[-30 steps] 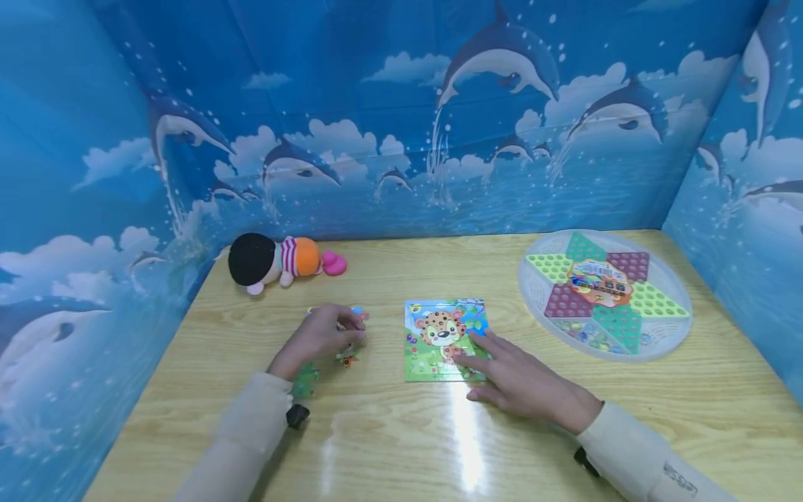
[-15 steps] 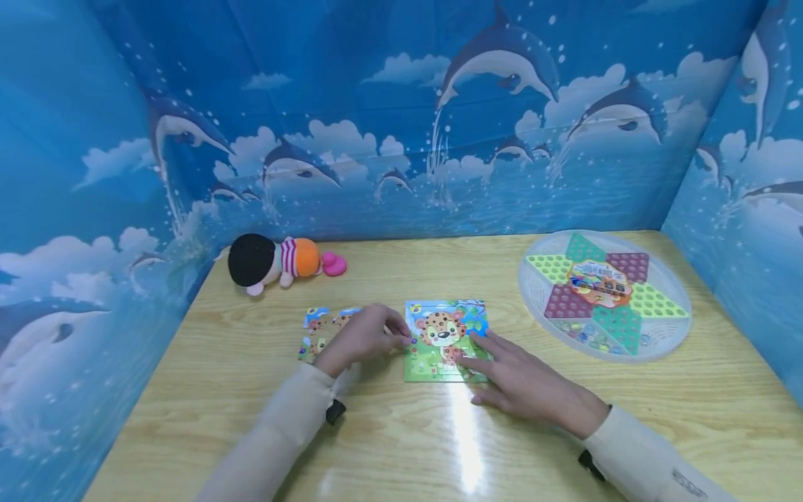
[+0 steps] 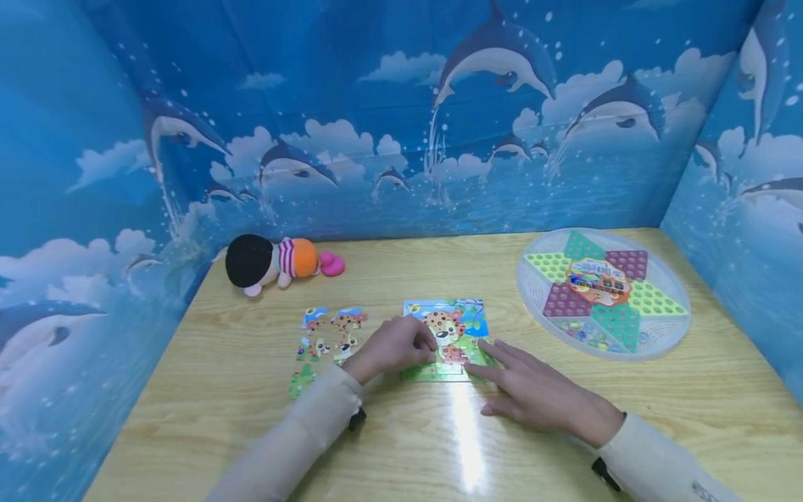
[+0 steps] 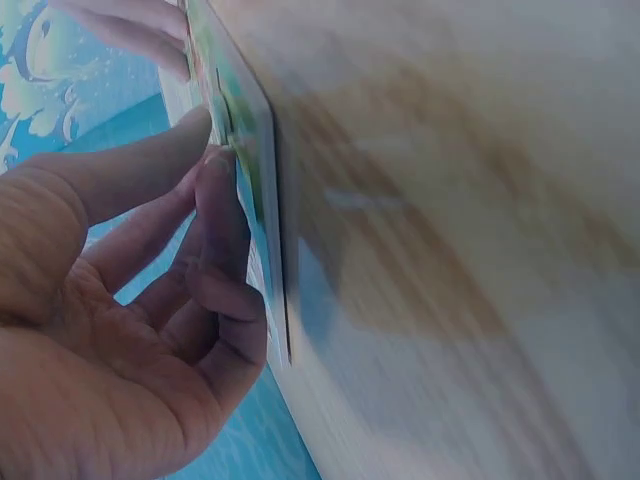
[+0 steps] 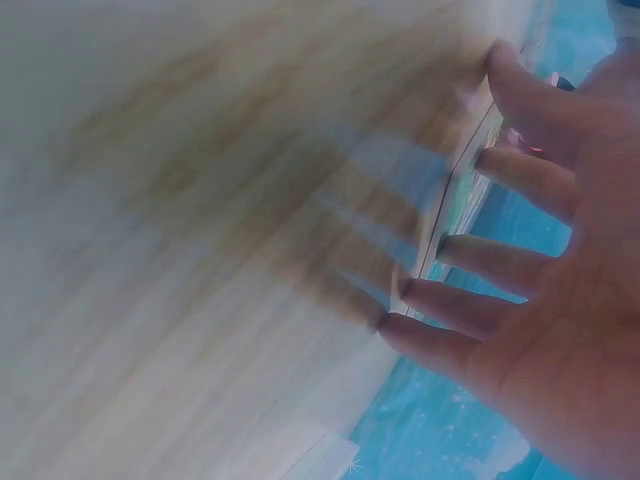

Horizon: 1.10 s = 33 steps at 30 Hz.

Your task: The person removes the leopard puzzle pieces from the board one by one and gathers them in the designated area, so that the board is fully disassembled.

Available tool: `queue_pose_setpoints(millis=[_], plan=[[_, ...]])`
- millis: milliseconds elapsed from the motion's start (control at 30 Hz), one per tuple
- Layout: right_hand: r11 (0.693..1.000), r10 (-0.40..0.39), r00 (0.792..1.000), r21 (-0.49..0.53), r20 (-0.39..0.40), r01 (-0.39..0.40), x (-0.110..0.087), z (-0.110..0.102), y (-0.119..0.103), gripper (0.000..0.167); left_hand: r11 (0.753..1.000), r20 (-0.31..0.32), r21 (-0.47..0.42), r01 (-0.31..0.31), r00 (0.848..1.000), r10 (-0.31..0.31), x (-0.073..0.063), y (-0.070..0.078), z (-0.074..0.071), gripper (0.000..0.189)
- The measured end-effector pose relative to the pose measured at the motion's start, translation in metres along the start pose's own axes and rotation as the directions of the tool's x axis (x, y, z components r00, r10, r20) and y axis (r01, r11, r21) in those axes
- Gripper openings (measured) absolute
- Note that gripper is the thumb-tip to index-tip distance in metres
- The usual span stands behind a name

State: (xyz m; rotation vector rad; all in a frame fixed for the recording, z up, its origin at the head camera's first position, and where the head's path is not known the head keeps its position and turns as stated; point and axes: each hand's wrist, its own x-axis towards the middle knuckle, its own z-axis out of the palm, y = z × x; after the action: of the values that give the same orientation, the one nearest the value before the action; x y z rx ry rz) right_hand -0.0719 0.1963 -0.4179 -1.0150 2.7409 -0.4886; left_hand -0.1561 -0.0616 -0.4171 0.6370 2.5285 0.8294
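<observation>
A jigsaw puzzle with a spotted leopard cub lies flat on the table. Over its left part, my left hand pinches a small puzzle piece between thumb and forefinger; in the left wrist view the piece is mostly hidden by the fingertips at the board's surface. My right hand lies with spread, straight fingers, its fingertips touching the lower right of the puzzle. In the right wrist view, the fingers reach the board's edge. Left of the board are several loose puzzle pieces, partly behind the left forearm.
A doll with black hair and a striped top lies at the back left of the wooden table. At the right is a round Chinese checkers board with marbles. A dolphin-print backdrop surrounds the table's back and sides.
My left hand has moved right from the loose pieces to over the puzzle, carrying a piece. My right hand has shifted slightly right and down, still at the puzzle's lower right.
</observation>
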Motion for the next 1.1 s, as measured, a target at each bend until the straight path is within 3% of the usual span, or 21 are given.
queue_pose_setpoints(millis=[433, 800, 1100], plan=[[0.999, -0.032, 0.999, -0.039, -0.028, 0.031, -0.0013, 0.0025, 0.0, 0.063, 0.999, -0.021, -0.006, 0.036, 0.999, -0.036, -0.0001, 0.0048, 0.006, 0.009], [0.998, -0.037, 0.999, -0.049, -0.029, 0.036, -0.0005, 0.0033, 0.0, 0.063, 0.998, -0.052, -0.047, 0.033, 0.998, -0.035, -0.001, 0.0062, 0.0021, 0.006], [0.999, -0.026, 0.999, -0.045, -0.023, 0.025, -0.0003, 0.004, 0.0001, 0.062, 0.992, -0.01, -0.12, 0.038, 0.999, -0.039, -0.0037, 0.0043, -0.0008, 0.01]])
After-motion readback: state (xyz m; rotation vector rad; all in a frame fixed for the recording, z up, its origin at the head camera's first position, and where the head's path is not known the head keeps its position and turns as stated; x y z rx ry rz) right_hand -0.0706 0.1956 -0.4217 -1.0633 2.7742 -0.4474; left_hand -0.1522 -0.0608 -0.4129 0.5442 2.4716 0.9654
